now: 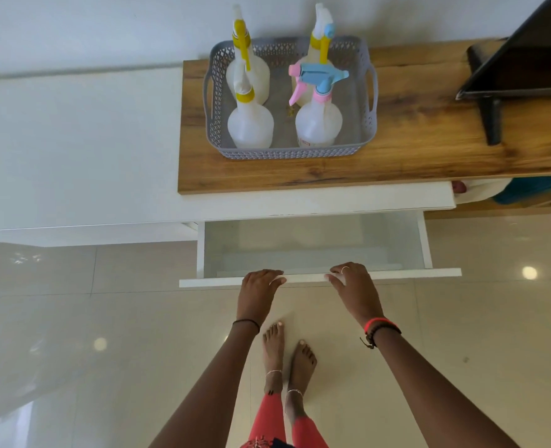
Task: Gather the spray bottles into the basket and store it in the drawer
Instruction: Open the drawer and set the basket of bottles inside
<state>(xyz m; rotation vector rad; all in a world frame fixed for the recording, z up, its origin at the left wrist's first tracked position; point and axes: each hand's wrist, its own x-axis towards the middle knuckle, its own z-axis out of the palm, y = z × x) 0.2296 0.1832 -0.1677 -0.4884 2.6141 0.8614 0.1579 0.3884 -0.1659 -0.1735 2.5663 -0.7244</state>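
drawer step: left hand [257, 287] and right hand [354, 284], fingers curled over the near front of the open drawer [303, 244]; spray bottles [318, 124] stand in the basket [292, 153] on the far desk [429, 150]. next likely needs a level two-handle lift.

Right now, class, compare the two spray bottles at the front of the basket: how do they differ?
The front-left bottle has a yellow collar; the front-right bottle has a pink one. The front-left bottle's spray head is white, the front-right bottle's blue and pink. Both are whitish, upright in the grey basket.
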